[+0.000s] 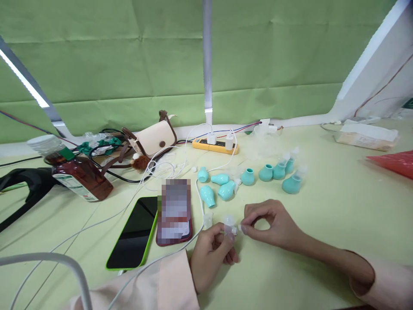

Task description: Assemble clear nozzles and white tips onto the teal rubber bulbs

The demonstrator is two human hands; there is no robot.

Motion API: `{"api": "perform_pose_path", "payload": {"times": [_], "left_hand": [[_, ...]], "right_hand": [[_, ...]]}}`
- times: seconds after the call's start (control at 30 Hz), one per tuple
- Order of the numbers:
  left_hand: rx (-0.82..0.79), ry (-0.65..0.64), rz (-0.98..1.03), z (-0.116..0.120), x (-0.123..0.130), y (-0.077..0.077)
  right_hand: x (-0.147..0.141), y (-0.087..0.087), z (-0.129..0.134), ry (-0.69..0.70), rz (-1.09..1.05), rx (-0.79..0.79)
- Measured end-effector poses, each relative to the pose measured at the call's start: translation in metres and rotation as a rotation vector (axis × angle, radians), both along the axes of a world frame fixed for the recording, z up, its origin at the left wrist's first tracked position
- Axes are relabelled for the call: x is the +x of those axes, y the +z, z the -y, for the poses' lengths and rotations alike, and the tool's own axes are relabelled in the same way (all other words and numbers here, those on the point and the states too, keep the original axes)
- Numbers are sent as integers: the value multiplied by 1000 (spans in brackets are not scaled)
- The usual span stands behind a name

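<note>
My left hand (213, 254) pinches a translucent plastic piece (229, 222) between thumb and fingers, near the front of the pale green table. Just to its right, my right hand (269, 224) holds a small white piece (240, 228) between thumb and index finger, close to the translucent one. Another clear piece (208, 220) lies behind my left hand. Beyond both hands are several turquoise bulbs; one (207, 196) lies on its side, while another (248, 177) stands with its opening up. At the right of the group, a bulb (291, 184) has a translucent top.
Two phones, one green-edged (134, 232) and one red-edged (174, 213), lie left of my hands. White cables cross the table. Farther back are a yellow power strip (214, 146), a cream bag (158, 137) and a brown bottle (84, 178). A tissue pack (367, 135) lies back right.
</note>
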State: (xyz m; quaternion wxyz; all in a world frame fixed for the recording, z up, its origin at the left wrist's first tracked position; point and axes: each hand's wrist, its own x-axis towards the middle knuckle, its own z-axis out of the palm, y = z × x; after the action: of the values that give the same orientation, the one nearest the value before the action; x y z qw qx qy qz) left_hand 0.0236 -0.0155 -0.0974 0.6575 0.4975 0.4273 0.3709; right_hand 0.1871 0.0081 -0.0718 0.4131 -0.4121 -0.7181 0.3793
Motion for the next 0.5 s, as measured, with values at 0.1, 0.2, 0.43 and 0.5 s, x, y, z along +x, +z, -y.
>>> {"api": "perform_pose_path", "payload": {"times": [0.1,0.2,0.43,0.5], "left_hand": [[-13,5,6,0,1,0],[-8,-5,3,0,1,0],[10,-21,-18,1,-1,-1],[17,-25,-24,2,-1,-1]], "right_hand": [[10,12,-19,-13,217,10],[15,12,-41,16,592,102],[10,3,-57,121,831,222],[6,16,-59,134,863,246]]}}
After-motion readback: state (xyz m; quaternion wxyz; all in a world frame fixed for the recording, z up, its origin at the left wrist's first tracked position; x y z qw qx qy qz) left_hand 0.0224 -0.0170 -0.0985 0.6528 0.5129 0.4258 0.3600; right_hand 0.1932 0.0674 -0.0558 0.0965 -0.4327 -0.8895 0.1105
